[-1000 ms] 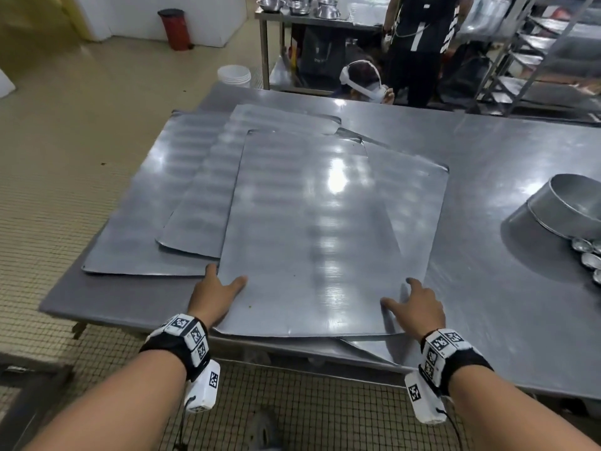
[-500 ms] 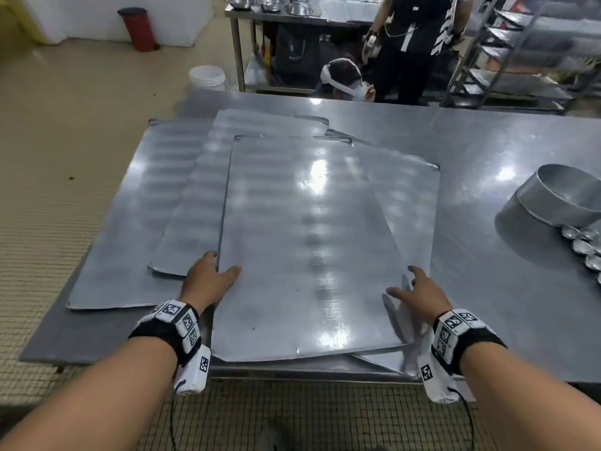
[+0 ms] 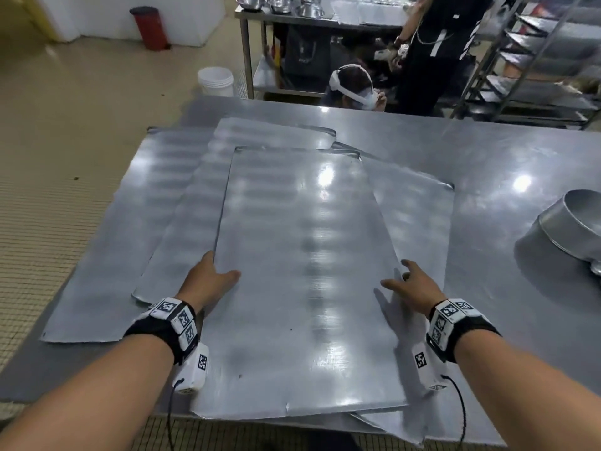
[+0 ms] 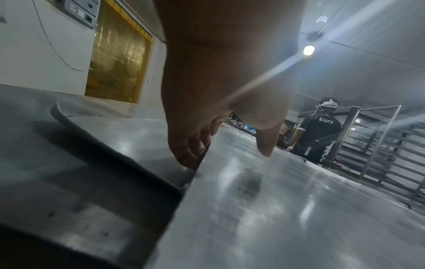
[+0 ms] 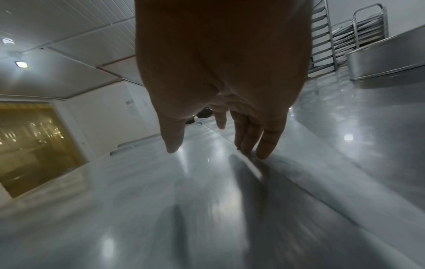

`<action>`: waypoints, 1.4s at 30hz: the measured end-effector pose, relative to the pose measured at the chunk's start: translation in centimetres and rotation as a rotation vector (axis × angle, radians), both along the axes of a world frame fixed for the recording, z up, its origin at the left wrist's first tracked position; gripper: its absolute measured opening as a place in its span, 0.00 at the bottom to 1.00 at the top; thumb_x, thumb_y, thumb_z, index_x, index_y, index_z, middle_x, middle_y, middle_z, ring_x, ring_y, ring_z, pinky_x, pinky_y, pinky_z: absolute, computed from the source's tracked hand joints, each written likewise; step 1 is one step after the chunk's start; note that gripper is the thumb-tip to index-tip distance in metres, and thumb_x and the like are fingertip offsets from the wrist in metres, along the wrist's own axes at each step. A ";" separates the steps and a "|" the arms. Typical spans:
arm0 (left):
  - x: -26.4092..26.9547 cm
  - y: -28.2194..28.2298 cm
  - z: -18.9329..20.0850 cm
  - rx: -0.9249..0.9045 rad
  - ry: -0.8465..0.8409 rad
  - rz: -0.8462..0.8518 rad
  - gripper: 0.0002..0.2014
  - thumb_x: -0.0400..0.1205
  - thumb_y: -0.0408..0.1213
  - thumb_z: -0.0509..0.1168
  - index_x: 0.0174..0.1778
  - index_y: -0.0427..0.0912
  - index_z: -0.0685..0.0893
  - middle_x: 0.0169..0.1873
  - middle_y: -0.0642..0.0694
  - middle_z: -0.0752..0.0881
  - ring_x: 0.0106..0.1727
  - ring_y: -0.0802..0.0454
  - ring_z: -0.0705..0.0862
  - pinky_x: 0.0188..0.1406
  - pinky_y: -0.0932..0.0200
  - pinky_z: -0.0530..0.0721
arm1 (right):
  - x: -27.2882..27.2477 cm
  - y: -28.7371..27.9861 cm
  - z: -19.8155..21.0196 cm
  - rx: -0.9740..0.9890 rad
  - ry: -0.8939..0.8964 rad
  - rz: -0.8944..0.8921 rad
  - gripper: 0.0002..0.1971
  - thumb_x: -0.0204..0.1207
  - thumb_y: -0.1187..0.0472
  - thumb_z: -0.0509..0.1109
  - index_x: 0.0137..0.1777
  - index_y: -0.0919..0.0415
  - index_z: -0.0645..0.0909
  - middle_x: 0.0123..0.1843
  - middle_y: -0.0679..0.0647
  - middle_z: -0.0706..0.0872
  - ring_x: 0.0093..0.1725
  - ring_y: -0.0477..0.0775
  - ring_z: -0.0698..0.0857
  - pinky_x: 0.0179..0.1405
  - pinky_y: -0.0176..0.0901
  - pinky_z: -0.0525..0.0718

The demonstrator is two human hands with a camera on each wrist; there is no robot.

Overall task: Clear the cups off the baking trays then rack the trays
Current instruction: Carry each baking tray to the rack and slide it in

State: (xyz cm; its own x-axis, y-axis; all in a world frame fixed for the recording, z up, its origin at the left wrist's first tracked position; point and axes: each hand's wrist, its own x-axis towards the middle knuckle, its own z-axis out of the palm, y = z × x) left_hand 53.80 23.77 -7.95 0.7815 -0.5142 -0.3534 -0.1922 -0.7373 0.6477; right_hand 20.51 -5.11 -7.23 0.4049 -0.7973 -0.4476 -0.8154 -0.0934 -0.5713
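Several flat metal baking trays lie overlapped on the steel table [image 3: 507, 177]. The top tray [image 3: 302, 271] lies lengthwise in front of me, its near edge at the table's front edge. My left hand [image 3: 211, 281] grips its left edge about midway, fingers [image 4: 190, 151] tucked down past the edge and thumb over the top. My right hand [image 3: 411, 286] is at the right edge with straight fingers [image 5: 248, 145] touching the rim and the thumb spread above the tray [image 5: 161, 182]. No cups stand on the trays. One small metal cup [image 3: 596, 266] shows at the far right.
A round metal pan [image 3: 572, 222] lies tilted on the table at right. A tray rack [image 3: 536, 60] stands at the back right. Two people [image 3: 429, 53] are behind the table near a second steel table [image 3: 318, 17]. A white bucket [image 3: 216, 80] and red bin [image 3: 149, 27] stand on the floor.
Both hands have moved from the top tray's near corners further up its long sides. The tray has slid a little toward me.
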 end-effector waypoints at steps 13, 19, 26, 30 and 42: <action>2.6 -4.0 -1.9 -0.014 0.012 0.161 0.31 0.69 0.55 0.78 0.66 0.47 0.80 0.57 0.46 0.88 0.57 0.43 0.86 0.61 0.47 0.85 | 5.5 -7.1 -1.8 0.059 -0.194 -0.058 0.49 0.68 0.47 0.84 0.86 0.51 0.61 0.78 0.61 0.77 0.74 0.62 0.79 0.75 0.61 0.77; 1.9 -4.3 -2.8 -0.093 -0.018 0.234 0.29 0.73 0.47 0.80 0.68 0.45 0.80 0.57 0.47 0.87 0.55 0.43 0.86 0.55 0.51 0.83 | 5.4 -7.9 -2.1 0.148 -0.298 -0.234 0.45 0.72 0.61 0.83 0.85 0.57 0.63 0.73 0.64 0.80 0.68 0.63 0.81 0.74 0.59 0.77; 2.3 -3.1 -2.4 -0.145 0.023 0.186 0.30 0.72 0.50 0.81 0.68 0.47 0.81 0.57 0.48 0.89 0.54 0.45 0.88 0.59 0.44 0.88 | 4.3 -6.7 -2.3 0.184 -0.302 -0.232 0.18 0.67 0.76 0.81 0.54 0.60 0.84 0.49 0.56 0.90 0.51 0.60 0.89 0.64 0.56 0.86; 1.9 -3.1 -1.8 -0.170 0.043 0.139 0.29 0.71 0.51 0.81 0.66 0.49 0.81 0.56 0.51 0.89 0.54 0.48 0.89 0.60 0.42 0.88 | 2.5 -5.4 -1.5 0.121 -0.320 -0.241 0.25 0.68 0.74 0.81 0.63 0.61 0.79 0.45 0.51 0.86 0.44 0.50 0.85 0.51 0.48 0.82; 1.0 -11.9 3.0 -0.317 0.028 -0.023 0.28 0.69 0.48 0.81 0.65 0.55 0.80 0.55 0.53 0.89 0.54 0.51 0.89 0.62 0.43 0.88 | -4.5 -7.2 -1.0 -0.009 -0.296 -0.386 0.44 0.63 0.56 0.88 0.78 0.58 0.72 0.70 0.61 0.83 0.68 0.62 0.83 0.71 0.62 0.81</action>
State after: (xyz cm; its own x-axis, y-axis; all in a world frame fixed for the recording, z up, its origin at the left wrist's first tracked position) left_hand 54.83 11.86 -4.99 0.7608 -0.6194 -0.1938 -0.1857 -0.4939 0.8495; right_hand 16.05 -12.36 -8.19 0.1875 -0.9178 -0.3500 -0.5939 0.1778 -0.7846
